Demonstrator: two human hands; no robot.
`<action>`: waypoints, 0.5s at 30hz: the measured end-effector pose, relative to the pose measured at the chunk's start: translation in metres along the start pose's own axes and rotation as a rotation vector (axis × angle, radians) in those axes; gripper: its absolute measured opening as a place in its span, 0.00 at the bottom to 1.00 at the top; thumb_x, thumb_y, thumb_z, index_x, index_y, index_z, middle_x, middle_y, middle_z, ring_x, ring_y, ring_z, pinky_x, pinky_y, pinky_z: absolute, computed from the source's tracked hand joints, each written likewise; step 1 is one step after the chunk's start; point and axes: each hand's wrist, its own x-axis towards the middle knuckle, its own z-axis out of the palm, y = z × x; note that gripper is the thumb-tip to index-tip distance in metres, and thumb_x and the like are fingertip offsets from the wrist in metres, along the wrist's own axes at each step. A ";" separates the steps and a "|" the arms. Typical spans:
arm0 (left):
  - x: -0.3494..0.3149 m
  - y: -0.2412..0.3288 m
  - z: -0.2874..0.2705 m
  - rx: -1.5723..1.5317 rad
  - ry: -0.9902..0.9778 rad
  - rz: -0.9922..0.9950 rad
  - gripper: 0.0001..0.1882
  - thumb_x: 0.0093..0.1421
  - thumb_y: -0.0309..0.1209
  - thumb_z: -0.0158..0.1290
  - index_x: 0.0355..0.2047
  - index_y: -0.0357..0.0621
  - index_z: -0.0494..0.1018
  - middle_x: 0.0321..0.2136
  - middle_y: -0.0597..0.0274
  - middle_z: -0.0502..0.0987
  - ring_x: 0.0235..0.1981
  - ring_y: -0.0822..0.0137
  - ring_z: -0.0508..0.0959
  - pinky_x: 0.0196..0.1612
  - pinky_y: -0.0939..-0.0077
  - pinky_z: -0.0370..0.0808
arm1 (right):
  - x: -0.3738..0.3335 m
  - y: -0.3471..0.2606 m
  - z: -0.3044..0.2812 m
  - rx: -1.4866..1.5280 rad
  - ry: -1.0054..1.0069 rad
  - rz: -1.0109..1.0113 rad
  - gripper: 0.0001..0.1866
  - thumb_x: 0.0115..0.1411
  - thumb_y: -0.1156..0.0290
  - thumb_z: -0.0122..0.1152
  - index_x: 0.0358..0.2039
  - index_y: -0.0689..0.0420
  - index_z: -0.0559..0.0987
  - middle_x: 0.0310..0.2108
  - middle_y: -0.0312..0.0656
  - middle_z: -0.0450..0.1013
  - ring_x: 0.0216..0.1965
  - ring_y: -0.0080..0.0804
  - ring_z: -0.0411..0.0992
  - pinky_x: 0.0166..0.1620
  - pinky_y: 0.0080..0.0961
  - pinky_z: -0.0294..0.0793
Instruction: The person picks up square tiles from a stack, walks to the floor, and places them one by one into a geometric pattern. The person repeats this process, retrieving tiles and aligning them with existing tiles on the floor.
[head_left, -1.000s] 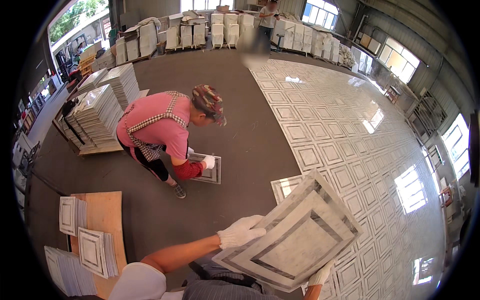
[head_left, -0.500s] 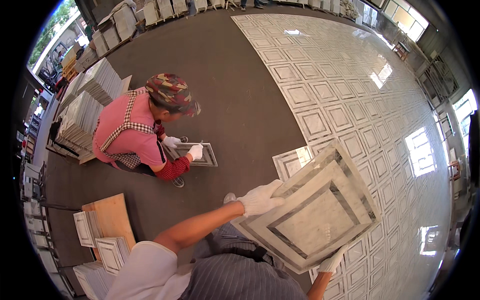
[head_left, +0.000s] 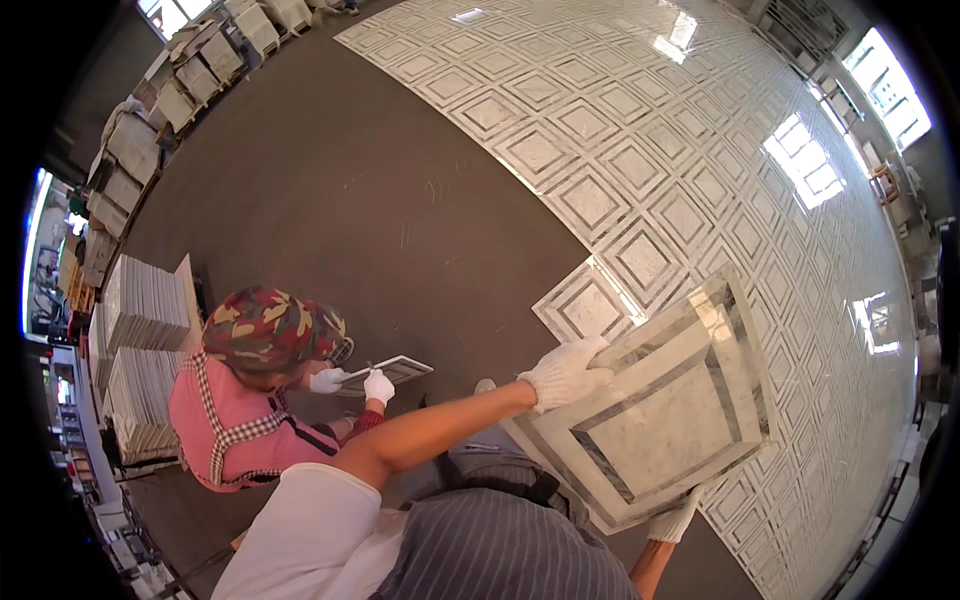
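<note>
Got the marble tile (head_left: 665,415) clamped between both gloves, left hand (head_left: 565,372) on its top-left edge, right hand (head_left: 672,522) underneath; it's tilted, just off the last floor tile (head_left: 585,305).

A co-worker (head_left: 255,385) crouches left of the held tile (head_left: 660,410).

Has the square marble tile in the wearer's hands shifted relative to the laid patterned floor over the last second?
Cannot tell: the marble tile overlaps the laid floor's edge throughout, but the camera moved.
</note>
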 end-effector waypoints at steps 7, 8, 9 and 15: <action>0.091 -0.015 -0.012 0.087 0.089 -0.052 0.27 0.55 0.45 0.52 0.49 0.38 0.69 0.43 0.45 0.75 0.45 0.48 0.75 0.48 0.63 0.70 | 0.052 0.030 0.026 -0.103 0.146 -0.070 0.27 0.62 0.54 0.56 0.53 0.61 0.70 0.49 0.39 0.70 0.49 0.32 0.68 0.53 0.30 0.67; 0.106 -0.021 -0.014 0.138 0.091 -0.071 0.26 0.55 0.45 0.53 0.48 0.38 0.69 0.42 0.46 0.76 0.45 0.49 0.75 0.48 0.63 0.70 | 0.065 0.037 0.029 -0.150 0.182 -0.079 0.24 0.62 0.54 0.55 0.51 0.60 0.72 0.46 0.38 0.72 0.47 0.30 0.69 0.51 0.29 0.68; 0.125 -0.027 -0.017 0.191 0.105 -0.088 0.26 0.55 0.45 0.53 0.47 0.37 0.70 0.42 0.46 0.76 0.44 0.49 0.75 0.48 0.63 0.70 | 0.083 0.039 0.044 -0.196 0.208 -0.087 0.22 0.63 0.55 0.55 0.49 0.60 0.74 0.44 0.36 0.73 0.45 0.28 0.70 0.49 0.28 0.69; 0.195 -0.043 -0.055 0.254 0.101 -0.265 0.28 0.54 0.48 0.51 0.44 0.36 0.69 0.40 0.40 0.75 0.43 0.46 0.76 0.45 0.58 0.70 | 0.152 0.040 0.122 -0.352 0.236 -0.052 0.15 0.62 0.60 0.58 0.35 0.62 0.75 0.28 0.33 0.72 0.28 0.23 0.69 0.34 0.22 0.70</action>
